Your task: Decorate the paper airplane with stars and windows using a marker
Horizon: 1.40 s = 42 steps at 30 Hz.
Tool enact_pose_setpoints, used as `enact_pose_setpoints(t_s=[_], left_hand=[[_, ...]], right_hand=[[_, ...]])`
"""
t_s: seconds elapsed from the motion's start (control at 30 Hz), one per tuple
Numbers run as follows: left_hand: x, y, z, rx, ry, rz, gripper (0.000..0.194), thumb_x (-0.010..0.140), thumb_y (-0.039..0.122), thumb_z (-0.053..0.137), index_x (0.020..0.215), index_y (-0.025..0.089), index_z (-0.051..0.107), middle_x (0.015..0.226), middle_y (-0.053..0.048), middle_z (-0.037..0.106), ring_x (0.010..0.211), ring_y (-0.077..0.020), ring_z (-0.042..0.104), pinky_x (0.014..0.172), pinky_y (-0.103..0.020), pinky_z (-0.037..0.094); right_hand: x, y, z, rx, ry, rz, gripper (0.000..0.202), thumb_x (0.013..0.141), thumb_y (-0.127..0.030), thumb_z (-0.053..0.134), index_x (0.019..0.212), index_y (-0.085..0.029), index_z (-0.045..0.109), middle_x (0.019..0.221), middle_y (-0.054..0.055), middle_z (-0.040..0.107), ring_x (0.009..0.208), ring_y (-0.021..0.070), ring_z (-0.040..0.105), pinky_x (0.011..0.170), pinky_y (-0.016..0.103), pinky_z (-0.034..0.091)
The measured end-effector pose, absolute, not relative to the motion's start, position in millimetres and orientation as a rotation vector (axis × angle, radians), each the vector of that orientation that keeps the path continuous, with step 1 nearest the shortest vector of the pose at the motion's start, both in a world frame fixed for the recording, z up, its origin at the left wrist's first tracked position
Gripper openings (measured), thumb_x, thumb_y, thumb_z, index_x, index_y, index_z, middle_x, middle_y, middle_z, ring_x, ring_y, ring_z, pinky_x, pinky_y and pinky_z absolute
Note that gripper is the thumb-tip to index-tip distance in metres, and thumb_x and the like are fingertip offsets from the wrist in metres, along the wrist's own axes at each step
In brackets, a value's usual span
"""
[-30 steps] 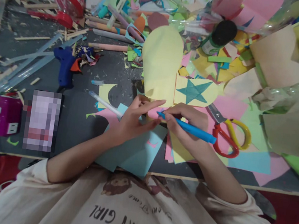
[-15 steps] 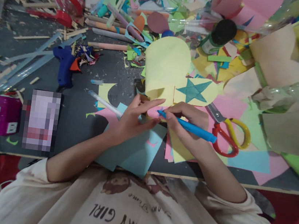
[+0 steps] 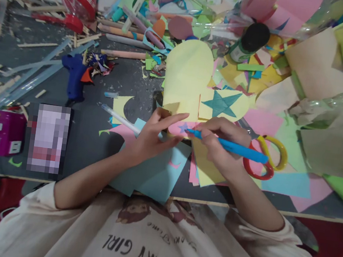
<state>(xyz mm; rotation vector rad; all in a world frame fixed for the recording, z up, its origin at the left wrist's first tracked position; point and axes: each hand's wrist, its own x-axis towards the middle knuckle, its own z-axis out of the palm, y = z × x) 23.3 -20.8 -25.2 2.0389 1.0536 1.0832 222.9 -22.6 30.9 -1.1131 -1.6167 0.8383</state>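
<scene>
My right hand (image 3: pixel 222 146) grips a blue marker pen (image 3: pixel 229 146), its tip down on a small pink paper piece (image 3: pixel 176 127) with rounded end. A small blue star shows on that piece, beside the tip. My left hand (image 3: pixel 153 136) is open, index finger and thumb stretched out along either side of the pink piece, steadying it. Just beyond is a pale yellow paper shape (image 3: pixel 187 76) with a rounded top. To its right is a yellow paper piece bearing a green star (image 3: pixel 222 104). Part of the pink piece is hidden under my fingers.
Scissors (image 3: pixel 271 152) with red and yellow handles lie right of my right hand. Blue paper sheets (image 3: pixel 153 172) are under my left wrist. A blue glue gun (image 3: pixel 75 76), a phone (image 3: pixel 48 139) and a purple box (image 3: pixel 0 133) are at left. Paper scraps and sticks litter the back.
My right hand has shifted slightly right with the marker, which lies flatter. More of the blue star on the pink piece shows. My left hand has barely moved.
</scene>
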Motion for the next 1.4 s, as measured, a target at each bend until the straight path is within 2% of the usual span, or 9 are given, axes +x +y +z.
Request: enact_pose_setpoints(t_s=[0.17, 0.33, 0.43, 0.53, 0.77, 1.2, 1.4], left_hand=[[23.5, -20.7, -22.1, 2.023, 1.040, 1.052, 0.044, 0.102, 0.049, 0.059, 0.141, 0.028, 0.063, 0.126, -0.010, 0.072, 0.099, -0.0210, 0.066, 0.083, -0.033, 0.057], [23.6, -21.2, -18.1, 2.044, 1.043, 1.060, 0.043, 0.102, 0.045, 0.061, 0.140, 0.027, 0.063, 0.126, -0.008, 0.074, 0.093, -0.0184, 0.064, 0.080, -0.030, 0.055], [22.8, -21.4, -17.8, 2.048, 1.061, 1.039, 0.044, 0.103, 0.049, 0.059, 0.140, 0.026, 0.063, 0.127, -0.008, 0.073, 0.092, -0.0182, 0.063, 0.079, -0.030, 0.054], [21.7, -21.7, -17.3, 2.045, 1.084, 0.991, 0.046, 0.103, 0.051, 0.056, 0.141, 0.026, 0.063, 0.129, -0.009, 0.073, 0.100, -0.0204, 0.064, 0.083, -0.032, 0.054], [21.5, -22.1, -15.5, 2.045, 1.064, 1.006, 0.042, 0.102, 0.042, 0.061, 0.141, 0.026, 0.062, 0.128, -0.007, 0.073, 0.101, -0.0192, 0.063, 0.081, -0.029, 0.054], [20.9, -21.8, -17.1, 2.029, 1.083, 0.968, 0.045, 0.103, 0.048, 0.059, 0.143, 0.027, 0.062, 0.130, -0.009, 0.072, 0.103, -0.0214, 0.064, 0.085, -0.034, 0.056], [21.7, -21.3, -16.6, 2.016, 1.051, 1.002, 0.045, 0.102, 0.047, 0.060, 0.143, 0.029, 0.061, 0.129, -0.009, 0.072, 0.105, -0.0218, 0.064, 0.084, -0.034, 0.057]], right_hand=[[222.1, -17.0, 22.5, -1.140, -1.394, 0.787, 0.023, 0.081, -0.018, 0.061, 0.058, -0.022, 0.060, 0.055, -0.003, 0.064, 0.048, 0.0123, 0.057, 0.047, 0.026, 0.044], [215.8, -13.5, 23.8, -1.160, -1.437, 0.852, 0.020, 0.077, -0.018, 0.057, 0.057, -0.023, 0.060, 0.051, -0.005, 0.064, 0.044, 0.0103, 0.056, 0.043, 0.023, 0.042], [214.3, -13.2, 25.5, -1.179, -1.445, 0.870, 0.021, 0.078, -0.019, 0.057, 0.057, -0.023, 0.060, 0.050, -0.005, 0.062, 0.043, 0.0096, 0.054, 0.043, 0.022, 0.041], [215.0, -13.4, 26.7, -1.200, -1.465, 0.868, 0.021, 0.077, -0.021, 0.057, 0.057, -0.023, 0.058, 0.050, -0.005, 0.061, 0.044, 0.0098, 0.053, 0.044, 0.023, 0.040], [214.8, -14.9, 26.4, -1.258, -1.464, 0.890, 0.021, 0.078, -0.022, 0.055, 0.057, -0.022, 0.058, 0.051, -0.004, 0.060, 0.046, 0.0103, 0.051, 0.046, 0.024, 0.040], [215.7, -14.8, 26.2, -1.278, -1.467, 0.872, 0.024, 0.079, -0.026, 0.058, 0.055, -0.022, 0.058, 0.051, -0.004, 0.059, 0.047, 0.0105, 0.049, 0.047, 0.025, 0.039], [215.0, -15.5, 25.1, -1.216, -1.456, 0.858, 0.023, 0.079, -0.022, 0.059, 0.056, -0.022, 0.058, 0.051, -0.004, 0.061, 0.045, 0.0104, 0.051, 0.046, 0.024, 0.039]])
